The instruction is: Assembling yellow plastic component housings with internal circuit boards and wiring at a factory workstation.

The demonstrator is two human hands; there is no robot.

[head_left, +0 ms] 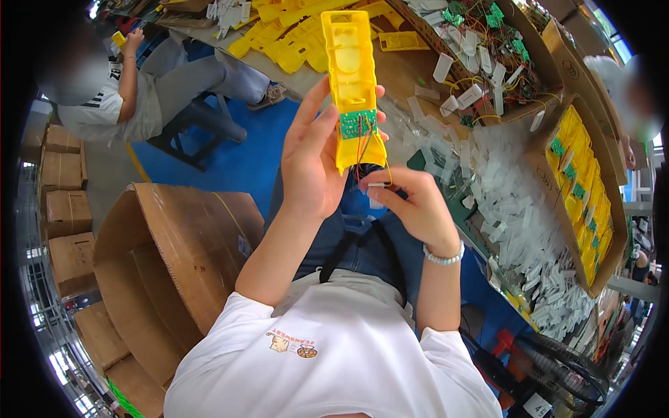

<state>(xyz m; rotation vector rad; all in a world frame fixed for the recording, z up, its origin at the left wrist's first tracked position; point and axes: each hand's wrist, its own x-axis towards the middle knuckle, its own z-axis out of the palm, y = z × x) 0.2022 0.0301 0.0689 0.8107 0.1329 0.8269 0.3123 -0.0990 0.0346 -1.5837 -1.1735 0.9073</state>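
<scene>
My left hand (313,150) is closed round a long yellow plastic housing (350,63), held up with its hollow side facing me. A green circuit board (358,124) sits in the lower part of the housing. Thin red, black and yellow wires run down from the board. Below the housing, my right hand (412,205) pinches a small white part (376,195) at the wires' ends; the fingers partly cover it. A pale beaded bracelet is on my right wrist.
Yellow housings (293,45) lie piled on the far table. A cardboard box (481,42) holds wired boards and white parts; clear plastic pieces (516,202) heap beside it. At right, another box (598,279) holds yellow housings. A large carton (202,230) stands left; a person (125,97) sits beyond.
</scene>
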